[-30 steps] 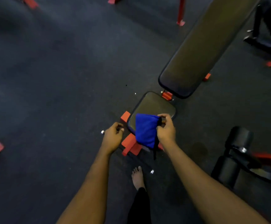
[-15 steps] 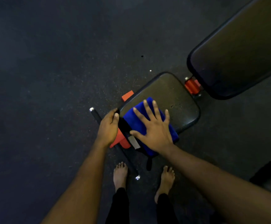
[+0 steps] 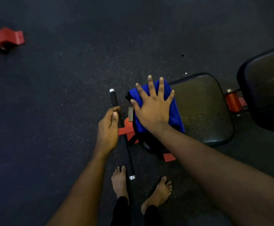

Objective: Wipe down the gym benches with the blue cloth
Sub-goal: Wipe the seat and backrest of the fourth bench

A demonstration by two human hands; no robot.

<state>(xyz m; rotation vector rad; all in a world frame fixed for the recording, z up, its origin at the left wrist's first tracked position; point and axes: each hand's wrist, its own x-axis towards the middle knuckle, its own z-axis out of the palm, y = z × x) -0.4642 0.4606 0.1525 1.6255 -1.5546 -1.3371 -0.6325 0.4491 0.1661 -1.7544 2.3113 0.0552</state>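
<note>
The right hand (image 3: pixel 152 110) lies flat, fingers spread, pressing the blue cloth (image 3: pixel 175 115) onto the edge of the seat pad (image 3: pixel 203 111). Just beside it, the left hand (image 3: pixel 108 129) curls around a black bar (image 3: pixel 113 99) with silver end caps. Past the right hand sits the dark back pad (image 3: pixel 268 88); bare feet (image 3: pixel 119 181) stand on the speckled floor (image 3: pixel 67 79) below both hands, and a red metal foot (image 3: pixel 5 38) lies well off to the left.

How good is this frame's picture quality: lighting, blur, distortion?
Head view: dim overall, the floor nearly black; the blue cloth under the flat right hand and the left hand gripping the black bar read clearly; the seat pad shows faint sheen; the backrest sinks into shadow; the red frame foot upper left is soft; wide-angle stretch enlarges the right forearm.
</note>
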